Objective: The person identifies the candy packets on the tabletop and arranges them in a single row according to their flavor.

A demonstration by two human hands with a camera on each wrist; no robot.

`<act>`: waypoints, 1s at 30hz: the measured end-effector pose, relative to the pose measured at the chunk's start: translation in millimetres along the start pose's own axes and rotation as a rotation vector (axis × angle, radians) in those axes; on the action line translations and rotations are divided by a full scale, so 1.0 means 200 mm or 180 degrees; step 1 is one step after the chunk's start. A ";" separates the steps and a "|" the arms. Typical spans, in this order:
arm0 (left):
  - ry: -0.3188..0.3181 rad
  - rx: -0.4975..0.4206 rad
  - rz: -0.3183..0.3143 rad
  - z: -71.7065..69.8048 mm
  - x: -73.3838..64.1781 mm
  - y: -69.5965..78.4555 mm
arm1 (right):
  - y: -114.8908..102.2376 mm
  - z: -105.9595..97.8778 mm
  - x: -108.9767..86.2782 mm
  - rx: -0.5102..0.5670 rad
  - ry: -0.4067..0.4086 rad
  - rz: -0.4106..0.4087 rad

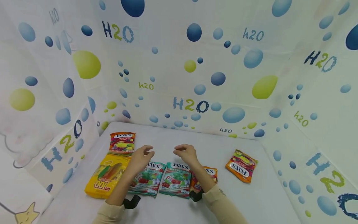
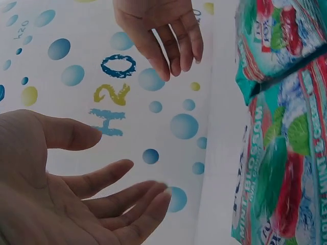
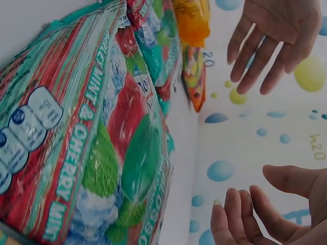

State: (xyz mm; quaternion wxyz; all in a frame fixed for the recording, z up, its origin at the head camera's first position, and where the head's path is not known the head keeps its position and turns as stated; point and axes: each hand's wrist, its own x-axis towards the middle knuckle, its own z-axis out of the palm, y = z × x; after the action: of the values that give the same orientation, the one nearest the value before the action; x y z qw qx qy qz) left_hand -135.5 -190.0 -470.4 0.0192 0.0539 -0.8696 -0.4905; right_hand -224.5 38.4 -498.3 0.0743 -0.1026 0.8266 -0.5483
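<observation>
The left grip and right grip are empty, fingers loosely curved, raised over the worktop. Nearest lie two Fox's Mint Blossom bags, left and right, side by side; a Fox's Fruits bag lies well apart, rightward. This seems a reach not yet closed; taking up a bag would call for lowering and pinching its edge.

Colourful packets on white table
</observation>
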 end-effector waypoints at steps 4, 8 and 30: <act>0.0061 0.0086 -0.0120 -0.03 0.01 -0.03 | -0.01 0.08 0.02 -0.0004 -0.0085 0.0040; 0.0108 0.0124 -0.0222 -0.06 0.02 -0.06 | -0.01 0.16 0.04 0.0029 -0.0152 0.0052; 0.0149 0.0493 -0.0264 -0.33 0.12 -0.24 | -0.05 0.42 0.19 -0.0161 -0.0283 0.0021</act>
State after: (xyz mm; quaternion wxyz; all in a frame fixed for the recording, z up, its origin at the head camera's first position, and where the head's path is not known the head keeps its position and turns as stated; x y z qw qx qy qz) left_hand -149.5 -272.6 -477.8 0.0150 0.1026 -0.9012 -0.4208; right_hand -240.8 -50.5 -521.7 0.1101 -0.1260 0.8364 -0.5219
